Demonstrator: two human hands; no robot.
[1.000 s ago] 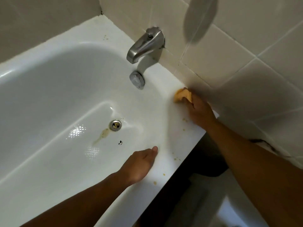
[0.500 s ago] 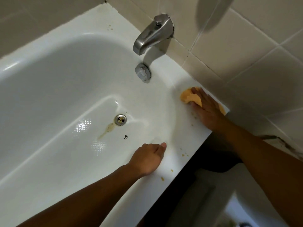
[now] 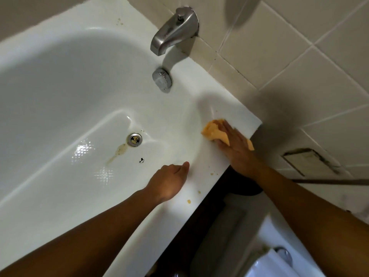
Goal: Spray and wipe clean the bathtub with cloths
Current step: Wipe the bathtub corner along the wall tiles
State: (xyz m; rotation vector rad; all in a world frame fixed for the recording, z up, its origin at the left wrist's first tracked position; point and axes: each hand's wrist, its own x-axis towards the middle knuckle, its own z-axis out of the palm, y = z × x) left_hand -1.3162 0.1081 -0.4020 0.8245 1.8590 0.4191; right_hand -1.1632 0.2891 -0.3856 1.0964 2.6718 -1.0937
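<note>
orange cloth (image 3: 214, 132) lies on the tub's near corner rim, at the inner lip where the rim rolls down into the basin, pinned under the right hand (image 3: 237, 150). that hand is spread flat, fingers straight, pressing the cloth down rather than pinching it. the cloth is bunched; its long axis runs across the rim, one end poking out past the fingertips toward the basin, the other showing at the outer edge of the hand toward the tiled wall (image 3: 299, 56). left hand (image 3: 169, 180) rests on the inner slope of the bathtub (image 3: 60, 86), fingers loosely curled, thumb forward, holding nothing (looks like a brace for the lean). progress, as a judgement: early to middle. the rim around the cloth looks white, but yellowish crumbs (image 3: 188, 201) sit on the rim between the two hands, more specks mark the far rim by the spout (image 3: 173, 31), a brown streak (image 3: 119, 150) trails from the drain (image 3: 134, 139), and a dark fleck (image 3: 141, 160) lies just beside it on the floor of the tub. so the basin floor, the near rim and the far corner all seem left to wipe. overflow plate (image 3: 162, 79) sits below the spout. no spray bottle in view; whether the surface has been sprayed i cannot tell.
</note>
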